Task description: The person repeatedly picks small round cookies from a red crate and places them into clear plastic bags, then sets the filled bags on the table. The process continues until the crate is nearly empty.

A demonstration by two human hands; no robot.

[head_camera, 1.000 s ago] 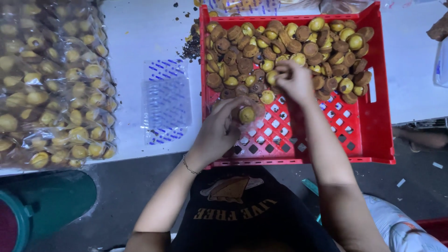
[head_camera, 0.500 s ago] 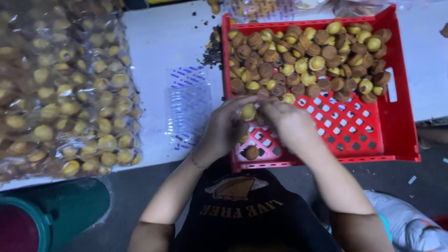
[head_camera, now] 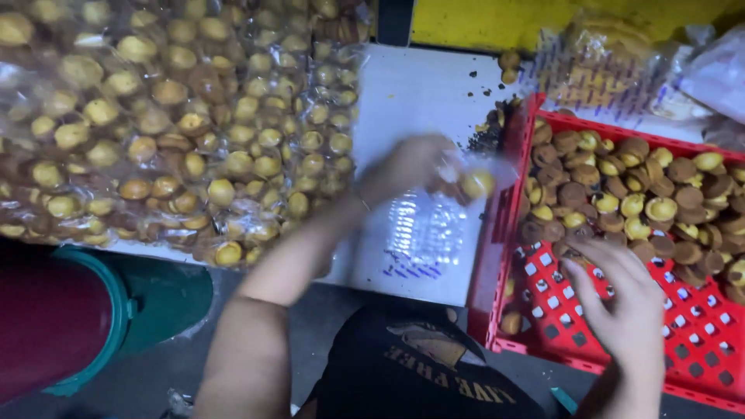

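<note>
- Left hand (head_camera: 411, 167) – blurred – holds a small yellow cake (head_camera: 476, 184) above the white tabletop (head_camera: 419, 93), over clear plastic bags (head_camera: 427, 233).
- Right hand (head_camera: 621, 299), fingers spread, reaches into the red crate (head_camera: 621, 357) toward the cakes (head_camera: 621, 194) at its far end.

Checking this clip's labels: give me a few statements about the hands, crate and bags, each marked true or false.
1. The left hand holds a small clear packet with cakes inside. True.
2. The right hand is inside the red crate. True.
3. The crate is blue. False: it is red.
4. Big bags of cakes lie left of the crate. True.
5. Both hands rest on the green bin. False: neither touches it.
</note>
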